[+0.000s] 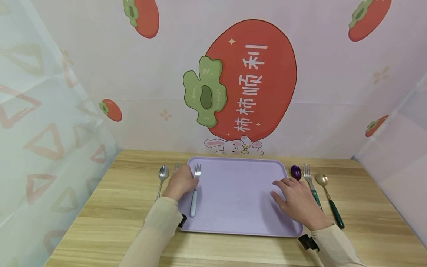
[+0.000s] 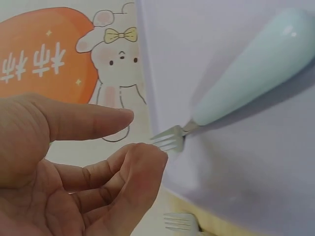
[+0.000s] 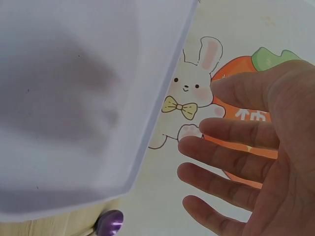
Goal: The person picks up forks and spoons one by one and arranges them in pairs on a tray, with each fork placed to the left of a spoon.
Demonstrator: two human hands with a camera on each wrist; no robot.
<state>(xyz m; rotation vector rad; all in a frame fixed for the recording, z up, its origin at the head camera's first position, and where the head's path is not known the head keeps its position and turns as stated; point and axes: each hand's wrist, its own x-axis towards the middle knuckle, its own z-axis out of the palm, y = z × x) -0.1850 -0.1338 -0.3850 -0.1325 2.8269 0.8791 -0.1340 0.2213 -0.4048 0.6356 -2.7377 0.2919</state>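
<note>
A fork with a pale blue handle (image 1: 194, 203) (image 2: 261, 69) lies near the left side of the lilac tray (image 1: 240, 196). My left hand (image 1: 181, 182) (image 2: 74, 177) is over the tray's left edge beside that fork, fingers bent and thumb apart, nothing between them. Another fork (image 1: 177, 167) (image 2: 181, 222) lies left of the tray, mostly hidden by this hand in the head view. Over the tray's right edge, my right hand (image 1: 298, 202) (image 3: 275, 167) has its fingers spread and holds nothing.
A silver spoon (image 1: 163, 172) lies farther left on the wooden table (image 1: 110, 215). To the tray's right are a purple spoon (image 1: 295, 172) (image 3: 110, 222), a fork with a dark green handle (image 1: 315, 195) and a gold spoon (image 1: 321, 179). A printed backdrop stands behind.
</note>
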